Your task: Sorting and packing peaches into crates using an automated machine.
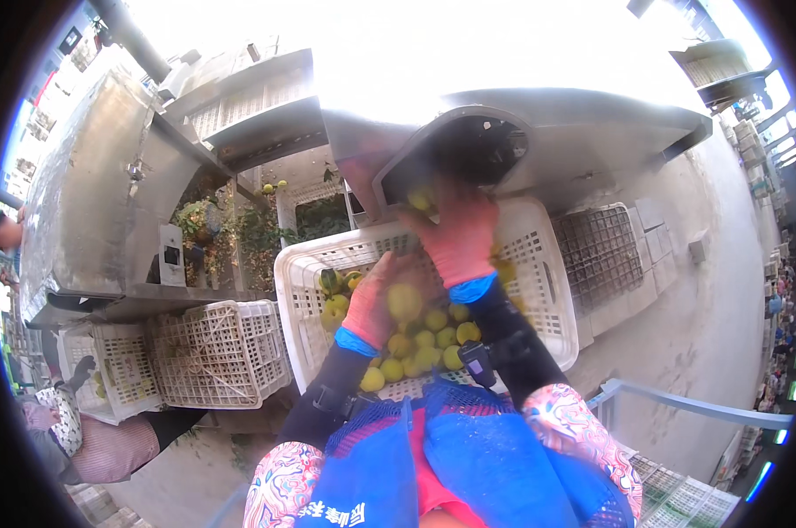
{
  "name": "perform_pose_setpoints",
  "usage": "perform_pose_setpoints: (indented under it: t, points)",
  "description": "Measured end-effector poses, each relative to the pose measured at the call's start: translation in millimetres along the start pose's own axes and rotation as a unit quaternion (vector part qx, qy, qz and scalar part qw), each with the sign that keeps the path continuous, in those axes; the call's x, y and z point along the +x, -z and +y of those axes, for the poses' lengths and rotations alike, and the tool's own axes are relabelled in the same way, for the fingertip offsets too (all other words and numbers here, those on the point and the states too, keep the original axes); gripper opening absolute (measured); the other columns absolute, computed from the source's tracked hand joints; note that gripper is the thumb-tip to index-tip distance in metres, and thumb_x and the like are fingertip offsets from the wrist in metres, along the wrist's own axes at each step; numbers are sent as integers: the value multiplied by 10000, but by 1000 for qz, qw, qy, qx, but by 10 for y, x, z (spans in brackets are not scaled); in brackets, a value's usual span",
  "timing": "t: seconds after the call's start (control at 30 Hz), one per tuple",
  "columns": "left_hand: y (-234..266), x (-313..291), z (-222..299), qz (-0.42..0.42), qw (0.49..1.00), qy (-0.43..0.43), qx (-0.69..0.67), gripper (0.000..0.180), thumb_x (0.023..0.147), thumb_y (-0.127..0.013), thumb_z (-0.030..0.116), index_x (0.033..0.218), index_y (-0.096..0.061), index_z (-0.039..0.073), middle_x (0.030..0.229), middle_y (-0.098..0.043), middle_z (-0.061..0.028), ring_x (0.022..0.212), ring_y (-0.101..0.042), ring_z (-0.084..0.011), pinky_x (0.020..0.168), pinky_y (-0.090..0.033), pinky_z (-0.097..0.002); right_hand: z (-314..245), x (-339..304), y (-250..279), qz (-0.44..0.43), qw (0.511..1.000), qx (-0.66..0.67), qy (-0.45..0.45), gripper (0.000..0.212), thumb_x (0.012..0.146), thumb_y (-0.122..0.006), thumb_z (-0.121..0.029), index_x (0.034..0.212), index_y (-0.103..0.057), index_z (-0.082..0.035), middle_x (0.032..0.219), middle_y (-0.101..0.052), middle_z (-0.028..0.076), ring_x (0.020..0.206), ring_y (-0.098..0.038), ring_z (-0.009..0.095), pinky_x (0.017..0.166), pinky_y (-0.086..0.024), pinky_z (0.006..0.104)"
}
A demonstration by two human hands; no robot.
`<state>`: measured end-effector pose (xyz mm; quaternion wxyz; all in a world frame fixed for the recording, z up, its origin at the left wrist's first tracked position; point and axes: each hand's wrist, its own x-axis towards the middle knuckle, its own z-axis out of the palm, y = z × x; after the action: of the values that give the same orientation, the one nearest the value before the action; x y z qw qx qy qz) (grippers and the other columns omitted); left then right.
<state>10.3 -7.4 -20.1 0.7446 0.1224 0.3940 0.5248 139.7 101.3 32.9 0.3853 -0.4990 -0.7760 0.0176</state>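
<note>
My right hand (459,231), in a pink-orange glove with a blue cuff, reaches to the dark opening (490,145) of a metal machine. Its blurred fingers close on a round yellow-green fruit (421,201). Lower and to the left, my left hand (371,304), gloved the same way, is inside a white plastic crate (552,290). A larger-looking, blurred yellow-green fruit (405,301) lies against its palm, with the fingers curved over it. Several more such fruits (429,339) lie in the crate below both hands, some with green leaves.
White crates (217,352) stand to the left, where another person (107,440) works in dark gloves. Behind my crate are metal housings (107,185) and leafy debris (209,220). A dark grid crate (596,251) stands at the right, above a light blue rail (679,400).
</note>
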Motion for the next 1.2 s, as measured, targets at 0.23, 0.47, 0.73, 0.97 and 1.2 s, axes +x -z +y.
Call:
perform_pose_setpoints:
  t: [0.23, 0.47, 0.73, 0.97, 1.2]
  points:
    - [123, -45, -34, -94, 994, -47, -41, 542, 1009, -500, 385, 1333, -552, -46, 1207, -643, -175, 1106, -643, -314, 961, -527, -481, -44, -74, -149, 60, 997, -52, -6, 517, 726, -802, -431, 1087, -676, -83, 970, -699, 83, 892, -642, 323, 843, -465, 491]
    - [225, 8, 33, -134, 982, -58, -121, 551, 891, -610, 243, 1330, -529, -79, 1230, -631, -186, 1107, -646, -291, 999, -514, -445, 58, 147, -300, -10, 983, -182, 25, 483, 851, -735, -365, 1199, -659, -39, 993, -714, 121, 859, -678, 328, 949, -470, 486]
    - [203, 37, 261, -119, 974, -161, 107, 527, 982, -496, 203, 1450, -426, -29, 1343, -580, -135, 1206, -588, -237, 1055, -463, -378, -306, -670, 193, -214, 971, 105, -9, 923, 706, -848, -365, 1461, -457, -5, 1067, -686, 197, 921, -661, 385, 838, -518, 451]
    - [-91, 79, 166, -128, 975, -184, 3, 450, 1077, -441, 238, 1450, -423, -13, 1375, -560, -104, 1237, -555, -192, 1067, -449, -334, -224, -643, 135, -71, 989, 131, 21, 868, 688, -830, -302, 1408, -484, 38, 1054, -660, 233, 937, -629, 412, 805, -506, 479]
    - [19, 280, 99, 45, 840, -230, 489, 410, 1039, -551, 196, 1392, -488, -1, 1249, -643, -68, 1096, -624, -166, 955, -517, -343, -142, -407, 21, -36, 997, 61, -3, 730, 755, -811, -351, 1342, -536, -13, 1229, -647, 197, 1047, -633, 405, 941, -472, 526]
